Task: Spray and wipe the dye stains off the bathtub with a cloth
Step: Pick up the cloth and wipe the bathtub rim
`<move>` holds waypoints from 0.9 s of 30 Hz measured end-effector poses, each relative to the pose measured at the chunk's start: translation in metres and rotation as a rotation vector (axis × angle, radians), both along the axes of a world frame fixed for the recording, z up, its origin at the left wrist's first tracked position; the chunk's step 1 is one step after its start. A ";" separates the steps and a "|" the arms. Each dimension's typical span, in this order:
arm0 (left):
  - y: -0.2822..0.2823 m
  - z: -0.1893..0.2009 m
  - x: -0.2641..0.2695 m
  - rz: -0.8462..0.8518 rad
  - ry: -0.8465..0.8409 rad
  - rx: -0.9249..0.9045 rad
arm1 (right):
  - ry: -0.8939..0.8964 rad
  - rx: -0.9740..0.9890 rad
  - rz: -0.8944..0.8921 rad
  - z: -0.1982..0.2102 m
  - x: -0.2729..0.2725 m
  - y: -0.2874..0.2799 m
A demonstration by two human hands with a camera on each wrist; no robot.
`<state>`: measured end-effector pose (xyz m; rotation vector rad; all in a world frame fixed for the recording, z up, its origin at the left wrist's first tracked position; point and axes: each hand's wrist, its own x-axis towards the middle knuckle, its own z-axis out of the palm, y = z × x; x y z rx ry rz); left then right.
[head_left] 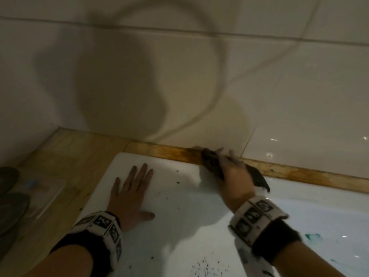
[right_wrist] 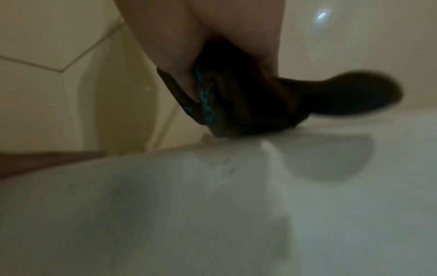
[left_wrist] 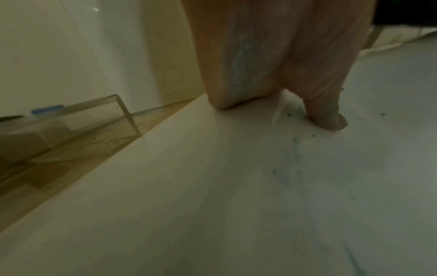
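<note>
— Tiled wall, white bathtub rim (head_left: 171, 198). Your left hand (head_left: 130, 193) lies flat, fingers spread.

— And right of those fingertips?

— Your right hand (head_left: 232, 177) grips the dark cloth (head_left: 212, 162) at the wooden trim (head_left: 175, 151). It's already teal-soaked, so you could smear dye; specks (head_left: 201, 264) sit nearer you.

Glossy cream wall tiles (head_left: 299, 86) (dimly lit, shadowed) meet a wooden ledge (head_left: 295, 172) and wood-look floor (head_left: 65, 154).
</note>
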<state>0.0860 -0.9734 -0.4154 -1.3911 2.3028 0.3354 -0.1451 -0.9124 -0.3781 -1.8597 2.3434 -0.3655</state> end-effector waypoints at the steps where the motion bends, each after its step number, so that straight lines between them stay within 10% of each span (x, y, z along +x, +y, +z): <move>1: 0.000 -0.001 0.000 -0.002 0.001 -0.002 | -0.029 0.101 0.037 -0.008 0.014 -0.004; 8: 0.002 -0.004 0.003 0.007 0.048 -0.004 | -0.157 0.067 0.449 -0.026 0.053 0.012; 12: 0.000 -0.002 0.002 0.007 0.056 -0.006 | -0.490 -0.219 0.150 0.012 0.020 0.017; 15: 0.000 -0.003 0.002 0.004 0.058 -0.011 | -0.372 -0.134 -0.073 0.010 0.019 -0.009; 18: 0.000 -0.003 0.002 -0.001 0.054 -0.032 | -0.123 0.111 0.187 -0.024 0.058 -0.023; 27: 0.001 -0.001 0.005 -0.016 0.011 -0.011 | 0.060 -0.123 0.564 -0.062 0.067 0.001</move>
